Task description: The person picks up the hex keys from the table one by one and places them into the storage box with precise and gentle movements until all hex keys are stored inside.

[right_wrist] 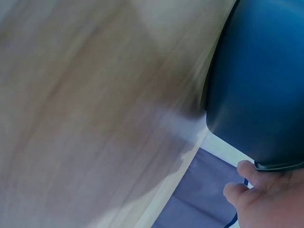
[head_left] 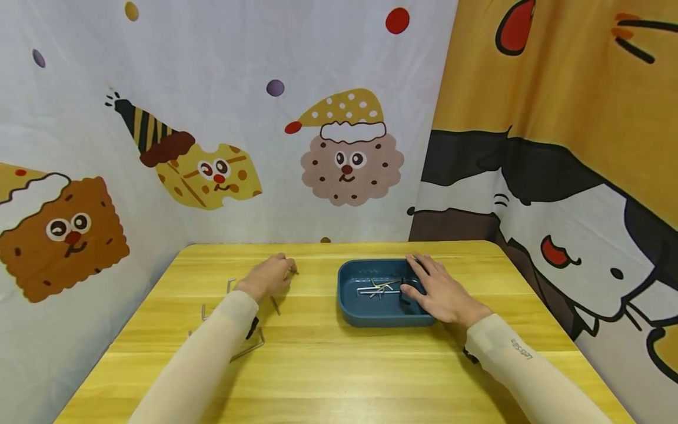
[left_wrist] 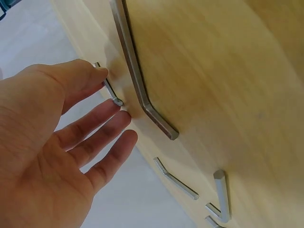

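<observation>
My left hand [head_left: 270, 277] is low over the left half of the table, pinching a small silver hex key [left_wrist: 112, 91] between thumb and fingers. The index finger is mostly hidden behind the thumb. Near that hand, a larger hex key [left_wrist: 137, 78] lies on the wood. My right hand [head_left: 442, 291] rests across the right rim of a blue tray [head_left: 389, 322], fingers fairly straight, the thumb reaching inside. Several silver and brass-toned hex keys [head_left: 378, 290] lie in the tray, with a black one [head_left: 404, 300] near the thumb.
More hex keys lie around the left forearm, among them a large bent one [head_left: 249, 347] and a smaller one [head_left: 203, 312]. The wooden table [head_left: 339, 377] ends at a patterned curtain [head_left: 286, 194] behind and at both sides.
</observation>
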Motion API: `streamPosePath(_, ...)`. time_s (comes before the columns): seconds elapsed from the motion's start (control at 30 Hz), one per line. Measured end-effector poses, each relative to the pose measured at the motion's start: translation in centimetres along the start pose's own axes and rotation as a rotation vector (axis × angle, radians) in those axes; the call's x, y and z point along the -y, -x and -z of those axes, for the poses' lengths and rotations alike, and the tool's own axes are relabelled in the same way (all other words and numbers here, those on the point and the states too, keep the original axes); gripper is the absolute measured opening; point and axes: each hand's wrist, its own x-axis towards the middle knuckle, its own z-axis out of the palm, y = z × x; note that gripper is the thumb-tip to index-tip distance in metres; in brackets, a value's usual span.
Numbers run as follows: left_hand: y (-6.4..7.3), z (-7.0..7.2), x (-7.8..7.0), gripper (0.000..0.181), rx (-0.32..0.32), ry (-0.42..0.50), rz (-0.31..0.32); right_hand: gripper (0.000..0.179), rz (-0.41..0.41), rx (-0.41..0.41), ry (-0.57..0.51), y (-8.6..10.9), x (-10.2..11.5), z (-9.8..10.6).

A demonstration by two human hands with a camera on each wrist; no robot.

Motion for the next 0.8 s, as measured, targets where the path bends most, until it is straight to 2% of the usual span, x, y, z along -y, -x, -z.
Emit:
streamPosePath(0.5, 0.28, -0.36, -0.01, 0.015, -0.047, -0.023, -0.028, 0.090, 0.003, 0.002, 0.001, 0.07, -0.07, -0.39)
streamPosePath(0.8, -0.03, -0.25, -0.08, 0.011, -0.049, -0.023, -0.012, 0.089, 0.000, -0.009, 0.001, -0.02, -0.13, -0.30)
